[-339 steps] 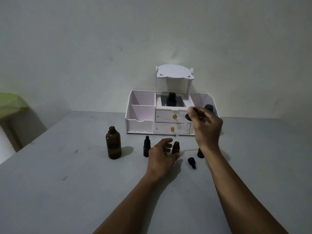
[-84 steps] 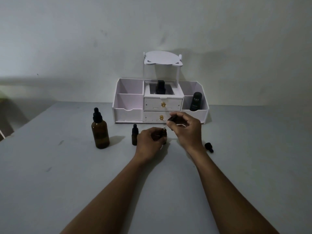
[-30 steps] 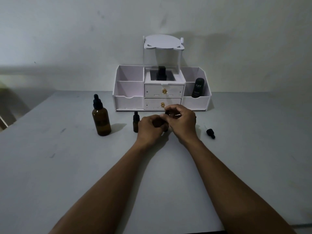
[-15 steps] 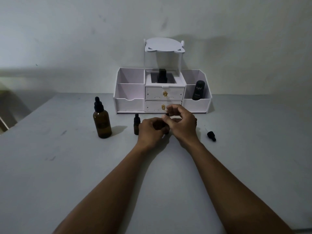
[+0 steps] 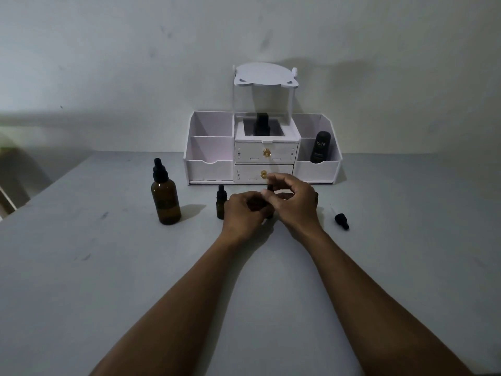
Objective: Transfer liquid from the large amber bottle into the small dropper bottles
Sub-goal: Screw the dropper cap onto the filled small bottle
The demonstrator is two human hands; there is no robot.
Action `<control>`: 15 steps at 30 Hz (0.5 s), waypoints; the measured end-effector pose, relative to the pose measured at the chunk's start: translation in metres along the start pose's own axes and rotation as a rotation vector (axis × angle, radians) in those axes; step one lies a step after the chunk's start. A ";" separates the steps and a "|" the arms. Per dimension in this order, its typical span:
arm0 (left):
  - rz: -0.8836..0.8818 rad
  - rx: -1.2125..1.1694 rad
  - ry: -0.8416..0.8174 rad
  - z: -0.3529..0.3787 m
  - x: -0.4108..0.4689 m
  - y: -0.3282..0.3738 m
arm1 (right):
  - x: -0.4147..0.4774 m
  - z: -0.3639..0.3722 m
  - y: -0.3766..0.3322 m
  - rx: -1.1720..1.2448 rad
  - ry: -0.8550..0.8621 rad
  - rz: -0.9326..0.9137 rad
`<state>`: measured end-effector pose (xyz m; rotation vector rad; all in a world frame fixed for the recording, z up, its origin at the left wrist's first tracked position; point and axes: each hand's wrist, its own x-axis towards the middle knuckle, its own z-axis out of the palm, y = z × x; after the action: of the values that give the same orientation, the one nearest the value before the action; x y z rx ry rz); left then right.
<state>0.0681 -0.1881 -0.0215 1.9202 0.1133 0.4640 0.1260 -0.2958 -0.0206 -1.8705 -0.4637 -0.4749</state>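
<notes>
The large amber bottle (image 5: 166,202) stands at the left of the grey table (image 5: 108,280) with its black dropper cap on. A small capped dropper bottle (image 5: 221,202) stands to its right. My left hand (image 5: 245,213) is wrapped around another small dropper bottle (image 5: 267,210), mostly hidden. My right hand (image 5: 294,198) pinches that bottle's black dropper cap (image 5: 270,187) at the top. A loose black dropper cap (image 5: 341,221) lies on the table to the right of my right hand.
A white desk organizer (image 5: 210,169) with two drawers stands against the wall behind my hands. It holds a dark bottle (image 5: 262,126) in its middle well and a black tube (image 5: 320,147) in its right compartment.
The big bottle had no cap at first and now wears its dropper cap. My right hand came down onto the small bottle my left hand holds. In the last second both hands stay there.
</notes>
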 end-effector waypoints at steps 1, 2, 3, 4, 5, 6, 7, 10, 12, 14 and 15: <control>-0.002 0.002 -0.003 0.000 0.001 0.000 | 0.000 -0.002 0.001 0.000 -0.015 -0.001; 0.001 0.003 -0.007 0.000 0.001 0.000 | 0.000 -0.003 0.001 -0.004 -0.024 0.003; 0.000 0.005 -0.009 0.000 0.001 0.000 | 0.001 -0.003 0.001 -0.009 -0.024 0.010; -0.003 0.004 -0.010 0.000 0.001 0.000 | 0.001 -0.003 0.001 -0.011 -0.018 0.016; -0.007 0.004 -0.008 0.000 0.001 0.000 | 0.002 -0.002 0.001 -0.009 -0.010 0.021; -0.007 0.005 -0.006 0.000 0.001 0.000 | 0.002 -0.001 0.000 -0.005 -0.006 0.023; -0.004 0.010 -0.004 -0.001 0.001 0.000 | 0.002 0.000 -0.001 -0.004 -0.002 0.023; 0.015 0.021 -0.003 -0.001 0.002 -0.001 | 0.002 0.001 -0.001 -0.006 -0.001 0.025; 0.009 0.025 -0.002 -0.001 0.002 -0.002 | 0.002 0.000 -0.001 -0.004 -0.014 0.028; 0.003 0.030 -0.006 0.000 0.003 -0.004 | 0.002 -0.002 0.000 -0.001 -0.027 0.026; 0.001 0.030 -0.009 0.001 0.003 -0.006 | 0.002 -0.002 0.001 -0.005 -0.030 0.019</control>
<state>0.0718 -0.1858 -0.0262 1.9515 0.1139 0.4568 0.1282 -0.2981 -0.0190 -1.8871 -0.4645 -0.4360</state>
